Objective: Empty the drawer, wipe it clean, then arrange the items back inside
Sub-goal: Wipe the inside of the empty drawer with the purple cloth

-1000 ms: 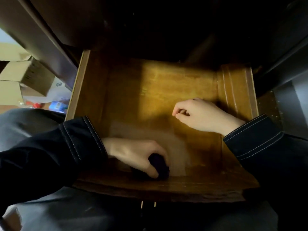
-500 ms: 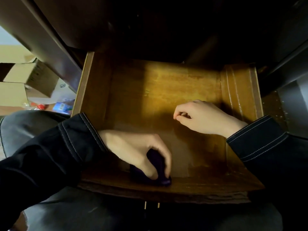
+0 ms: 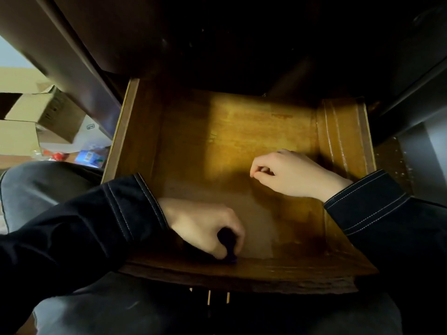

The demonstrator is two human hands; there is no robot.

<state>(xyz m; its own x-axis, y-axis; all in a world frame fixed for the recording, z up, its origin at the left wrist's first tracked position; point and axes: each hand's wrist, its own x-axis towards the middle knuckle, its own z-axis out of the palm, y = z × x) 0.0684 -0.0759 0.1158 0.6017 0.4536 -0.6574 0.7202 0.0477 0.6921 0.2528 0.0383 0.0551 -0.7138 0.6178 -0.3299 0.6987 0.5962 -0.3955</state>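
**Wood bared, cloth at the near edge: wiping the drawer out**

The wooden drawer [image 3: 134,141] stands pulled open over the person's lap, and nothing lies on its floor but the two hands. The left hand [image 3: 203,228] grips a dark purple cloth [image 3: 227,239], bunched under curled fingers and thumb, and presses it to the floor in the near part of the drawer, right against the front wall. The right hand [image 3: 290,175] rests on the floor further back, towards the right wall, its fingers curled in to the thumb with nothing visible in them.

This looks like the wiping step, with the emptying done and the putting back not yet begun. To do it well, the cloth should be spread flatter under the palm so that more of it meets the wood. Strokes should overlap and run along the grain from wall to wall. The seam where floor meets front wall, and the corners, probably hold the most dust and deserve a fingertip pushed into the cloth. The patch under the right hand needs wiping too, so that hand should shift aside or steady the drawer by its rim. The back lies in shadow, and whether it is clean cannot be told.
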